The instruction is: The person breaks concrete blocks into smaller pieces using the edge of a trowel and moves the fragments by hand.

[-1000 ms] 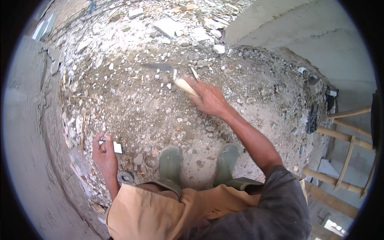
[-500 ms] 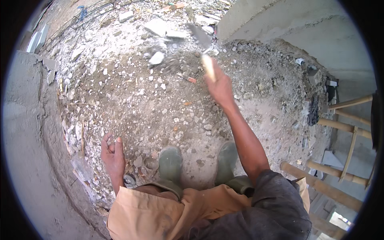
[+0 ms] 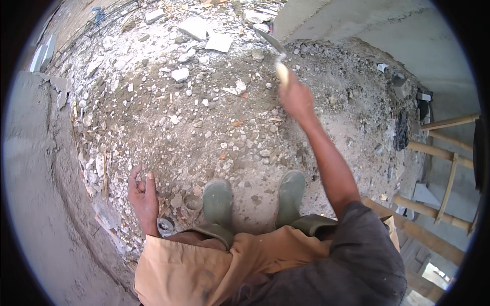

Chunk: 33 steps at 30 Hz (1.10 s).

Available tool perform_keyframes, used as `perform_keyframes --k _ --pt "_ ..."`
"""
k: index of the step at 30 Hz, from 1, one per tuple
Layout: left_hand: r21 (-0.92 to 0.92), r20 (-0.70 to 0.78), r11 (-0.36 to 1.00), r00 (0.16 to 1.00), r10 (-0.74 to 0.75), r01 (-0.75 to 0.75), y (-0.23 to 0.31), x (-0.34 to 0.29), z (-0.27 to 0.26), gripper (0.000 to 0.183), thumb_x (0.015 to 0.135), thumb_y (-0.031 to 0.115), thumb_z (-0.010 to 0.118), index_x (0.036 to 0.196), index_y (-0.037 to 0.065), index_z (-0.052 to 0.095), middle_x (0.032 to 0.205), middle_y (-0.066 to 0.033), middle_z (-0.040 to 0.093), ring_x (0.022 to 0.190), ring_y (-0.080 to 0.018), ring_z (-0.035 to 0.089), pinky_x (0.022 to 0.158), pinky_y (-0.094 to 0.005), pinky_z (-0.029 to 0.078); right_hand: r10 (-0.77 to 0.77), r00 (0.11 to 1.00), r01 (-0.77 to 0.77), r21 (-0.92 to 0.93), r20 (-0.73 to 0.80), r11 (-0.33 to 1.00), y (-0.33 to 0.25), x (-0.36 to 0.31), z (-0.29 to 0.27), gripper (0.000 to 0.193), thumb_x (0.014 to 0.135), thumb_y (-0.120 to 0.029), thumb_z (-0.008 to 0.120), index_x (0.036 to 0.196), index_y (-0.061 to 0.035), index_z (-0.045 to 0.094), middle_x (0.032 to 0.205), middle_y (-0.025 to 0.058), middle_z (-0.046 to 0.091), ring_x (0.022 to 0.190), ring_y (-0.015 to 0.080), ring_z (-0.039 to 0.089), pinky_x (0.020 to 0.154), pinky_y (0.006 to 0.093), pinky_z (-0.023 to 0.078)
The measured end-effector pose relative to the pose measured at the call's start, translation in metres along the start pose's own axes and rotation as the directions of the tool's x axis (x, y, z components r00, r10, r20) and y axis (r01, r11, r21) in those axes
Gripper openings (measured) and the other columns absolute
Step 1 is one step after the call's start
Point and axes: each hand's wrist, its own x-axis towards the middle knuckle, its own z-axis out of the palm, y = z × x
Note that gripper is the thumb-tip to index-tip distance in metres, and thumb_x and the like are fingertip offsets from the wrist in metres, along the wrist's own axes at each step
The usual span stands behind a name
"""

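My right hand (image 3: 297,99) is closed round the pale handle of a trowel (image 3: 271,40), reached well out in front of me. The trowel's grey blade points away and to the left, seen nearly edge-on above the rubble (image 3: 204,132). My left hand (image 3: 143,196) hangs low on the left with its fingers apart and nothing in it. White broken slabs (image 3: 218,42) lie left of the blade, and a white chunk (image 3: 180,75) rests nearer to me.
Rough grey walls stand at the left (image 3: 30,168) and at the upper right (image 3: 367,25). A bamboo ladder-like frame (image 3: 423,229) leans at the right. My green boots (image 3: 218,201) stand on the gravelly ground. A dark plastic scrap (image 3: 401,135) lies by the right wall.
My right hand has swung right with the trowel, whose blade has turned more edge-on. Blurred bits left of it have settled on the ground. My left hand has hardly moved.
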Motion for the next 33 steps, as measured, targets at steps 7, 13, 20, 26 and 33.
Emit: perform_keyframes --k 7,13,20,26,33 --pt "-0.060 0.115 0.997 0.993 -0.037 0.044 0.003 0.000 0.018 0.032 0.091 0.009 0.061 0.121 0.003 0.053 0.057 0.0097 0.037 0.051 -0.0002 0.031 0.046 -0.0199 0.021 -0.398 0.910 0.345 0.319 0.114 0.883 -0.012 -0.040 0.056 0.045 0.087 -0.017 0.056 0.125 0.0034 0.041 0.095 0.0168 0.059 0.075 0.0250 0.061 0.061 0.0343 0.053" --pt "-0.002 0.045 1.000 0.999 0.026 -0.026 -0.007 0.005 0.004 0.031 0.092 0.012 0.060 0.121 0.003 0.054 0.055 0.0102 0.036 0.049 0.0002 0.029 0.046 -0.0196 0.021 -0.297 0.806 0.312 0.058 0.512 0.948 0.000 -0.062 -0.010 0.038 0.086 -0.014 0.055 0.120 0.0001 0.045 0.090 0.0149 0.060 0.061 0.0190 0.057 0.048 0.0327 0.049" --pt "0.001 0.202 0.999 0.978 -0.048 0.049 0.006 0.007 0.021 0.031 0.090 0.016 0.062 0.117 0.003 0.056 0.054 0.0102 0.038 0.049 -0.0008 0.030 0.046 -0.0202 0.020 0.027 0.950 -0.078 0.151 0.312 0.985 0.090 -0.071 -0.102 0.048 0.091 -0.025 0.055 0.133 -0.0026 0.045 0.084 0.0091 0.059 0.057 0.0134 0.055 0.051 0.0289 0.048" --pt "0.350 0.681 0.842 0.729 0.072 -0.410 0.111 0.071 0.071 0.044 0.088 0.036 0.061 0.118 0.003 0.057 0.055 0.0056 0.044 0.047 -0.0060 0.037 0.045 -0.0258 0.029 -0.174 0.941 0.154 0.091 0.289 0.984 0.116 -0.054 -0.070 0.046 0.089 -0.023 0.057 0.133 -0.0091 0.050 0.086 0.0100 0.064 0.062 0.0145 0.057 0.056 0.0317 0.048" --pt "0.418 0.840 0.570 0.540 0.055 -0.707 0.187 0.165 0.155 0.040 0.088 0.037 0.058 0.104 0.000 0.059 0.091 -0.0207 0.062 0.076 -0.0228 0.060 0.073 -0.0388 0.053 -0.238 0.953 0.228 0.073 0.185 0.971 0.118 -0.083 -0.121 0.050 0.087 -0.022 0.058 0.133 -0.0069 0.048 0.106 0.0146 0.064 0.086 0.0209 0.061 0.077 0.0363 0.048"
